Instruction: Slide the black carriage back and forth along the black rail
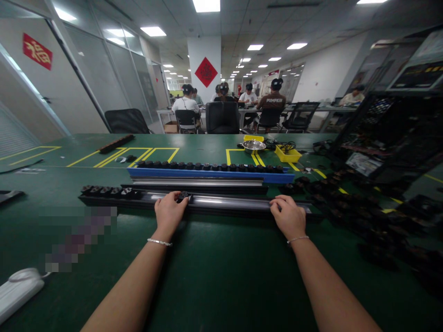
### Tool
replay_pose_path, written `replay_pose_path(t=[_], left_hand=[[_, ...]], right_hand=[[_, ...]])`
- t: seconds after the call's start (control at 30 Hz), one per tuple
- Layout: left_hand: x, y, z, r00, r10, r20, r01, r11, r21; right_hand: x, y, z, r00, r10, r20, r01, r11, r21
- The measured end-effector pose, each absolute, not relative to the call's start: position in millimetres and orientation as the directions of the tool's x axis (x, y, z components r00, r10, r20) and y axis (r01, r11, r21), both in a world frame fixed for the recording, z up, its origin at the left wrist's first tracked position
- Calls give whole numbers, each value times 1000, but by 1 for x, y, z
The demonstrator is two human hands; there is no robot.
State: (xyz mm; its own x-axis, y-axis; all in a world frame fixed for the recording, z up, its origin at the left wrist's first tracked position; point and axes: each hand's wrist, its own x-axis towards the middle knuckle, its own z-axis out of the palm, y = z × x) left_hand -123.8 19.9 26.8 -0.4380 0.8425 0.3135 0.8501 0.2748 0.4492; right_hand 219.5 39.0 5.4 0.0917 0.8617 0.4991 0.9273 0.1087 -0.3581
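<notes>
A long black rail (224,203) with a shiny metal channel lies across the green table in front of me. My left hand (169,211) rests on its near edge, fingers pinched on a small black block (183,196) sitting on the rail. Several similar black blocks (104,190) line the rail's left end. My right hand (289,215) lies over the rail farther right, fingers curled down on it. Behind it lies a second rail (197,183) and a blue rail (207,173) topped with a row of black blocks.
A heap of loose black blocks (346,203) spreads at the right, beside a black crate (387,133). A metal bowl (254,145) and yellow tray (289,154) stand at the back. A white device (19,288) lies near left. Several people sit at far tables.
</notes>
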Motion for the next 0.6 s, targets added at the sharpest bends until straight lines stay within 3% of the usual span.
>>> replay_pose_path(t=[0.33, 0.6], left_hand=[[-129, 21, 21, -407, 854, 323, 846, 219, 486], [-120, 19, 23, -318, 885, 341, 888, 151, 435]], right_hand=[[217, 40, 5, 101, 852, 514, 931, 101, -350], [216, 40, 5, 105, 849, 518, 933, 97, -348]])
